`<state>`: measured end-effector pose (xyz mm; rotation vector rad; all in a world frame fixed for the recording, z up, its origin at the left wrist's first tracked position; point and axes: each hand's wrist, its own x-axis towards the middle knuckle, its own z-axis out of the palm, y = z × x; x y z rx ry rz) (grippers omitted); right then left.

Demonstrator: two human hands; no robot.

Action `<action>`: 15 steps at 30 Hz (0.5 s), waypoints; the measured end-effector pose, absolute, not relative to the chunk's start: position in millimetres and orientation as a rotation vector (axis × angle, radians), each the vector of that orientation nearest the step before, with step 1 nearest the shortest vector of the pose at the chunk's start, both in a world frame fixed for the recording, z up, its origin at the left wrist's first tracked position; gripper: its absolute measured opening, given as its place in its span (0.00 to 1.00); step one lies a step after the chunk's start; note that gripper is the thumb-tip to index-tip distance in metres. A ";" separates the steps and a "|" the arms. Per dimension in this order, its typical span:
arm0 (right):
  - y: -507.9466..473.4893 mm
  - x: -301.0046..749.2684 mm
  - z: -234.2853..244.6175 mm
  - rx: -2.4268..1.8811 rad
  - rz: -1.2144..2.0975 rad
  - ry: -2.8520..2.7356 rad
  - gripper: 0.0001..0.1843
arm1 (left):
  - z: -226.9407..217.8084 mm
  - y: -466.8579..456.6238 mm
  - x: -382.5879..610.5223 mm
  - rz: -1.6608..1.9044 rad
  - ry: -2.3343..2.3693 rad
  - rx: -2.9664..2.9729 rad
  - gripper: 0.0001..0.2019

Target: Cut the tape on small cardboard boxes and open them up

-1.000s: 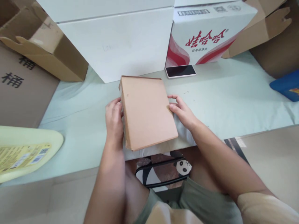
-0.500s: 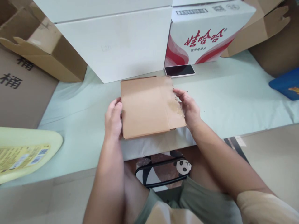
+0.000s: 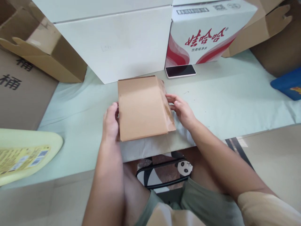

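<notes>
A brown cardboard box (image 3: 141, 108) lies near the front edge of the cloth-covered table. Its right end flap (image 3: 167, 108), with a ragged edge and shiny tape on it, slopes downward. My left hand (image 3: 111, 121) grips the left side of the box, its fingertips partly hidden behind that side. Against the flap rest the fingers of my right hand (image 3: 181, 108), stretched out and slightly apart, with the palm off the cardboard.
A large white box (image 3: 117, 47) and a red-and-white water carton (image 3: 202, 37) stand behind. A phone (image 3: 180, 71) lies before the carton. At left are a pale yellow bottle (image 3: 30, 153) and open cartons (image 3: 68, 59); a blue object (image 3: 287, 84) sits at right.
The flap on the right has folded downward, pushed by my right hand, which moved left. The box and my left hand have shifted slightly left.
</notes>
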<state>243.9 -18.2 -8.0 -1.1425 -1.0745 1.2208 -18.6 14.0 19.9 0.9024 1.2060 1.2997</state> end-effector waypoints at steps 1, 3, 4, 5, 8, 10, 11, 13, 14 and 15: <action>-18.0 243.4 -8.3 -1.133 1.219 -1.069 0.34 | 22.2 14.2 -19.0 1.298 1.207 0.868 0.23; -18.1 242.6 -8.1 -1.124 1.216 -1.062 0.33 | 24.4 15.2 -20.2 1.307 1.225 0.834 0.23; -18.3 242.4 -7.6 -1.126 1.216 -1.064 0.33 | 24.3 16.0 -20.9 1.311 1.241 0.829 0.23; -18.7 242.1 -6.9 -1.135 1.217 -1.069 0.34 | 23.6 17.0 -21.8 1.316 1.255 0.826 0.23; -20.0 241.5 -4.6 -1.170 1.230 -1.114 0.34 | 21.1 20.3 -24.6 1.307 1.292 0.819 0.18; -20.6 241.3 -4.1 -1.180 1.231 -1.147 0.35 | 21.3 21.4 -25.9 1.264 1.367 0.761 0.17; -20.7 241.3 -4.3 -1.185 1.228 -1.157 0.35 | 22.1 21.2 -26.2 1.223 1.418 0.724 0.18; -20.5 241.3 -5.6 -1.207 1.218 -1.168 0.36 | 23.8 19.5 -25.9 1.123 1.501 0.668 0.24; -20.4 241.3 -6.4 -1.221 1.213 -1.168 0.36 | 24.3 18.4 -25.7 1.082 1.518 0.664 0.27; -20.2 241.3 -7.2 -1.230 1.208 -1.163 0.36 | 24.2 17.4 -26.1 1.056 1.515 0.671 0.28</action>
